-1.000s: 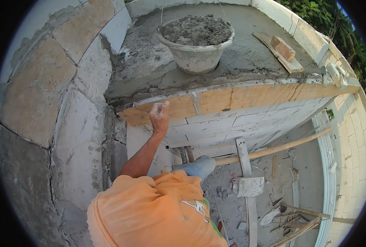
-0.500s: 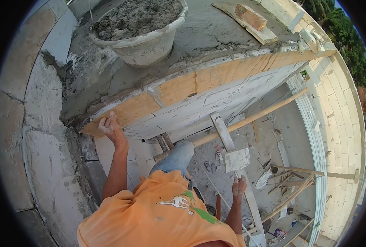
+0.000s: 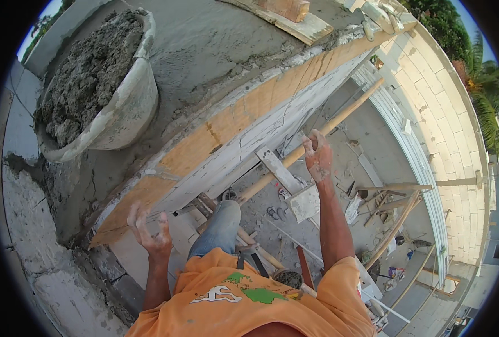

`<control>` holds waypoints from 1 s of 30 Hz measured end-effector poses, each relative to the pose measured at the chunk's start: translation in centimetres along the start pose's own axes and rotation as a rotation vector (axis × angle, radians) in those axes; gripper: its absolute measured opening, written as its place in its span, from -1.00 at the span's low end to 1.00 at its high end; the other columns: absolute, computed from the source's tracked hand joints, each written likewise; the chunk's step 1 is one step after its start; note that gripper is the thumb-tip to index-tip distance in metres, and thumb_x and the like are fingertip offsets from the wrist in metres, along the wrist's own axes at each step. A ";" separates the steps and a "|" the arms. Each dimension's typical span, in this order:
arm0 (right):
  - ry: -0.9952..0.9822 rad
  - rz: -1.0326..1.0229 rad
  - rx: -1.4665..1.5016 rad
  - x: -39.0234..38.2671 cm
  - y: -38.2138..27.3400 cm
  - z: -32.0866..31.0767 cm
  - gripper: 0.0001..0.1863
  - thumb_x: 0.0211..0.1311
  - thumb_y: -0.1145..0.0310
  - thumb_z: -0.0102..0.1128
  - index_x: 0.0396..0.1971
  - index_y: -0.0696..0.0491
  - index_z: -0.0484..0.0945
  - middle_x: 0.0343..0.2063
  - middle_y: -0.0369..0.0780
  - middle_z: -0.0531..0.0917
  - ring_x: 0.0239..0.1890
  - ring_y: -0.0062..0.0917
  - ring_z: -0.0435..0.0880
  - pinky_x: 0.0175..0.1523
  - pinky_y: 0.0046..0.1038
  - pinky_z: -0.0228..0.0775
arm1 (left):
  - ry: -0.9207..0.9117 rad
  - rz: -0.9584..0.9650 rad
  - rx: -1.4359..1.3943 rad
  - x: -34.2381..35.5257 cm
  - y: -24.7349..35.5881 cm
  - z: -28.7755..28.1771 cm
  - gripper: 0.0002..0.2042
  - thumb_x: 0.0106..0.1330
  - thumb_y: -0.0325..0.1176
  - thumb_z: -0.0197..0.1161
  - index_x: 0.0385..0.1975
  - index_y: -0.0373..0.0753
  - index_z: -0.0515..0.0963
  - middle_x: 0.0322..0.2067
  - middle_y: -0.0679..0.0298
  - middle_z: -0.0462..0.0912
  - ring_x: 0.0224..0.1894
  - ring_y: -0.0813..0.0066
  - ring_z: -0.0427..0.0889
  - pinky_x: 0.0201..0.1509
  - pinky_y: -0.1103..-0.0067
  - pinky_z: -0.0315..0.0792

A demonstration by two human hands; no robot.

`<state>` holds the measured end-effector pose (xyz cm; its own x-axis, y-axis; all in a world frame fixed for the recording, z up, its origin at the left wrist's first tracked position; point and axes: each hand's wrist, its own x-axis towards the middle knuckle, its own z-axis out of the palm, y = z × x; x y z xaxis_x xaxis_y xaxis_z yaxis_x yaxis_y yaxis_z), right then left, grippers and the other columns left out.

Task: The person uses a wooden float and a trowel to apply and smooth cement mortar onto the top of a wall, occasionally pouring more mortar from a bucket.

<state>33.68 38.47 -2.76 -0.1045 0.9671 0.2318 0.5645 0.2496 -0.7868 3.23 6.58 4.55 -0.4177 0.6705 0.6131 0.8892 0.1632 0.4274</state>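
My left hand [image 3: 150,231] is open, its dusty fingers spread beside the near end of a long wooden board [image 3: 196,145]. That board runs along the edge of a wet grey mortar surface [image 3: 204,56]. A small gap seems to lie between the hand and the board. My right hand [image 3: 318,157] is raised over the lower floor, near a round wooden pole [image 3: 339,118] in the picture. Its fingers are curled toward the thumb, and anything between them is too small to make out. A large tub [image 3: 128,121] heaped with grey mortar [image 3: 92,73] stands on the mortar surface at left.
A brick [image 3: 286,8] rests on a loose plank [image 3: 294,23] at the far edge. Well below are a narrow scaffold plank [image 3: 280,171], a pale square slab [image 3: 304,203], wooden props [image 3: 395,227] and scattered debris. A pale block wall [image 3: 429,84] curves along the right.
My left hand has let go of the board's near end and spread its fingers. My right hand has risen forward from low at the right. The view has turned, bringing the tub further left.
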 end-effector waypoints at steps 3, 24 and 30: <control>0.106 -0.075 -0.080 5.0 -1.6 -0.9 -0.59 0.22 0.27 0.22 -0.06 0.27 0.50 -0.25 -0.01 0.63 -0.28 -0.29 0.68 -0.14 -0.33 0.49 | -0.026 0.153 -0.021 4.0 1.8 -0.1 -0.68 0.22 -0.42 0.24 -0.06 -0.36 0.42 0.11 -0.13 0.39 0.16 -0.05 0.38 0.21 0.16 0.28; 0.592 -0.781 0.370 35.9 9.5 1.3 -0.58 0.16 0.66 0.07 0.04 0.11 0.32 -0.29 -0.31 0.47 -0.18 -0.64 0.46 -0.14 -0.64 0.35 | -0.203 0.444 -0.011 11.5 0.6 4.8 -0.59 0.31 -0.27 0.09 0.14 -0.20 0.32 0.19 -0.21 0.30 0.25 -0.26 0.28 0.28 -0.16 0.09; 0.727 -1.034 -0.748 32.9 -0.4 -0.7 -0.55 0.25 0.39 0.16 0.10 0.11 0.28 -0.20 -0.22 0.50 -0.18 -0.42 0.52 -0.08 -0.47 0.44 | -0.275 0.566 0.039 13.8 1.0 3.5 -0.73 0.34 -0.32 0.08 0.02 -0.10 0.35 0.09 0.13 0.30 0.18 -0.36 0.33 0.21 -0.23 0.16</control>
<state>30.62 70.16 5.57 -0.4185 0.0841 0.9043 0.8034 0.4985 0.3255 -0.93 18.53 11.09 0.1782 0.8213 0.5419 0.9669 -0.2484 0.0585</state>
